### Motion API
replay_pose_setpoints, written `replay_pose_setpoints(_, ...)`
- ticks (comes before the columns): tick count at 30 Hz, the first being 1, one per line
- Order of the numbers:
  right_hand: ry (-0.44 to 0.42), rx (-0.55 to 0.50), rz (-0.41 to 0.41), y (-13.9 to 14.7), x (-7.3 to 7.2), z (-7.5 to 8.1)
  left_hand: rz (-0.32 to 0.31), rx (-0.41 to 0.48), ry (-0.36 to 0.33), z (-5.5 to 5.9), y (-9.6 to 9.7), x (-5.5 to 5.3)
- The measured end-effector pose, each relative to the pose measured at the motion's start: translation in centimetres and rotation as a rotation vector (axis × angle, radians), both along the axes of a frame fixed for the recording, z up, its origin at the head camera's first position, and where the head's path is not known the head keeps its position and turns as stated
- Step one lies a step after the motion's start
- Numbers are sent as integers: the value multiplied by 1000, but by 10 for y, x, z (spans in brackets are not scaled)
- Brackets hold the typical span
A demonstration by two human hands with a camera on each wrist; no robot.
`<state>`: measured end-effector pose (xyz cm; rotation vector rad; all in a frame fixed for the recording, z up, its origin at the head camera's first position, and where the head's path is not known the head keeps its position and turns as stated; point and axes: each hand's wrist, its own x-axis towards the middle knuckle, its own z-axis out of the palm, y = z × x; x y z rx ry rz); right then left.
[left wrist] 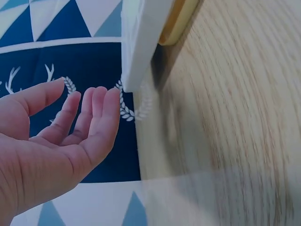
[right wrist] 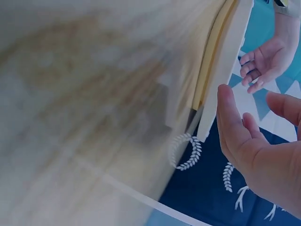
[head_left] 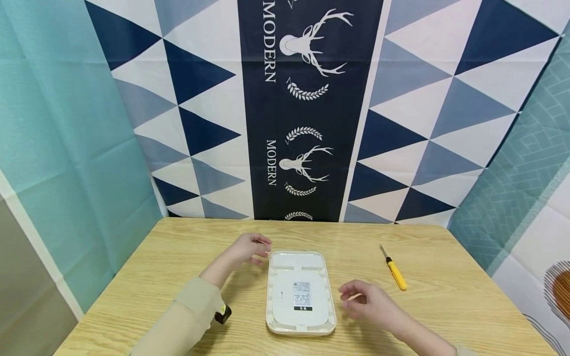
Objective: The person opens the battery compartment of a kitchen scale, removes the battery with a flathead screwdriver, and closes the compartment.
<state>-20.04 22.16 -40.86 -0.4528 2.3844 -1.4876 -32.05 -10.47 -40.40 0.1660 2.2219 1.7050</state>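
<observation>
A white rectangular plastic casing [head_left: 294,291] with rounded corners lies on the wooden table, a printed label and a small black strip on its upward side. My left hand [head_left: 247,248] is by its far left corner, fingers loosely bent and holding nothing. To the casing's right my right hand [head_left: 367,302] hovers with relaxed, slightly curved fingers and nothing in them. The left wrist view shows the casing's white edge [left wrist: 138,52] just past my left fingertips, with a yellowish layer [left wrist: 178,21] beneath. In the right wrist view, I cannot tell whether a fingertip touches the casing's edge [right wrist: 223,70].
A screwdriver [head_left: 395,271] with a yellow handle lies on the table [head_left: 178,262] to the right, beyond my right hand. Behind the table hangs a patterned cloth [head_left: 311,113] with triangles and deer heads. A small black device [head_left: 223,314] is at my left wrist.
</observation>
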Motion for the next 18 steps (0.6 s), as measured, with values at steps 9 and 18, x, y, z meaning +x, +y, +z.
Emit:
replay_pose_setpoints(9,-312,-147,-44,1,1,-17,64,-8,-74,-11,4,-13)
replay_pose_setpoints(18,-417,-230,9,-5,0,-22,67,-4,-109,-26,7,-20)
